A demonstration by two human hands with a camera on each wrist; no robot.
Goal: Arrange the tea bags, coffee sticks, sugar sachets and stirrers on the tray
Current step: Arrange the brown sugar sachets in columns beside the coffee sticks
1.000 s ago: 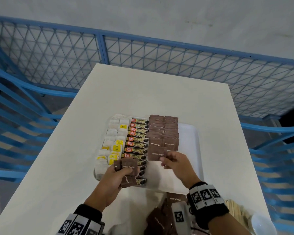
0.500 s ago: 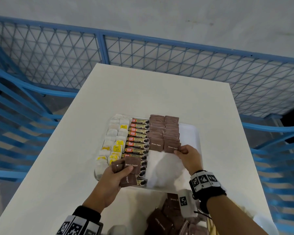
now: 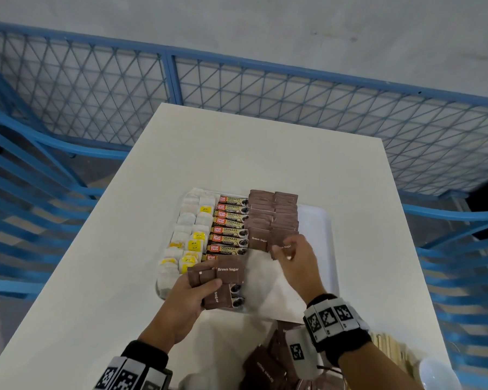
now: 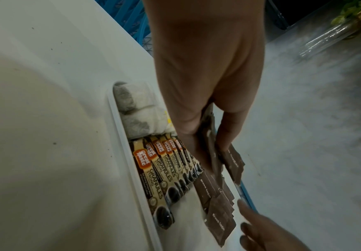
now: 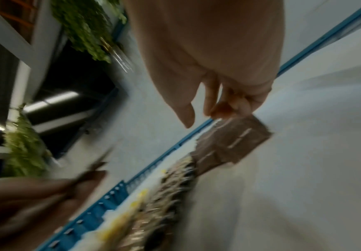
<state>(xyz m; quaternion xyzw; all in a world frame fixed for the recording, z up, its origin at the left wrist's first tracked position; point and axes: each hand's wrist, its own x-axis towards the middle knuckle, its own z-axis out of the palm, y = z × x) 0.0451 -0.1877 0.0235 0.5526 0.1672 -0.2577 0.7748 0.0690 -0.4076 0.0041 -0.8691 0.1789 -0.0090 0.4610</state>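
Observation:
A white tray [image 3: 329, 249] holds tea bags [image 3: 186, 237] on the left, coffee sticks [image 3: 231, 229] in the middle and two columns of brown sugar sachets [image 3: 268, 212] on the right. My left hand [image 3: 209, 282] grips a fan of several sugar sachets [image 3: 228, 270] over the tray's near left part, also seen in the left wrist view [image 4: 233, 163]. My right hand [image 3: 289, 249] hovers at the near end of the right sugar column. Its loosely curled fingertips [image 5: 216, 110] touch the edge of the nearest sachet [image 5: 235, 141], which lies on the row. The thumb is clear of it.
Loose sugar sachets [image 3: 265, 367] lie piled at the table's near edge. Wooden stirrers [image 3: 389, 347] and a white bowl [image 3: 437, 372] sit to their right. A blue mesh fence [image 3: 237, 88] surrounds the white table [image 3: 251, 153].
My right hand carried a sachet from the left sugar column's near end to the right column, laid it down, and has drifted slightly left. The left hand has barely moved.

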